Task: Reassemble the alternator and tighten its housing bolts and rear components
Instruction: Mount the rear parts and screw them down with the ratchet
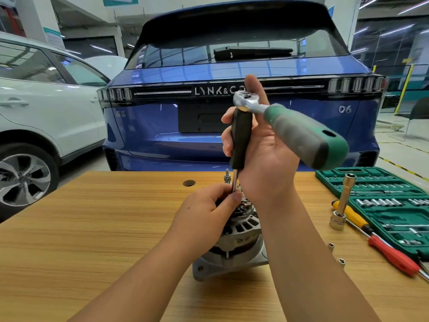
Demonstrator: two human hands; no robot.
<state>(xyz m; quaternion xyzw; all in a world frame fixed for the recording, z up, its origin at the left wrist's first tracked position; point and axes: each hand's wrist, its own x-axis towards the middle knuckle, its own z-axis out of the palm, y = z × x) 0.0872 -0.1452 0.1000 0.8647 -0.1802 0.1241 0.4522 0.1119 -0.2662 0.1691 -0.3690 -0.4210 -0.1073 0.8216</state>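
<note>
Stood on the wooden worktop (92, 217), the alternator (236, 240), near centre. Left hand (204, 210), fingers pinching the driver's steel shaft (235, 182) just above it. Right hand (260, 145), fingers curled round the black driver handle (241, 138) capped by a green ratchet (299, 133). Behind: blue car (162, 117) lettered "LYNK&CO", badged "06". At right, an open green case (392, 205) holding rows of sockets.

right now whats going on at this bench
A person is working on an alternator standing on a wooden table. The right hand holds a black-handled driver upright, with a ratchet fitted on top. The left hand pinches the driver's shaft near the alternator's rear. A green socket set lies open to the right.
</note>
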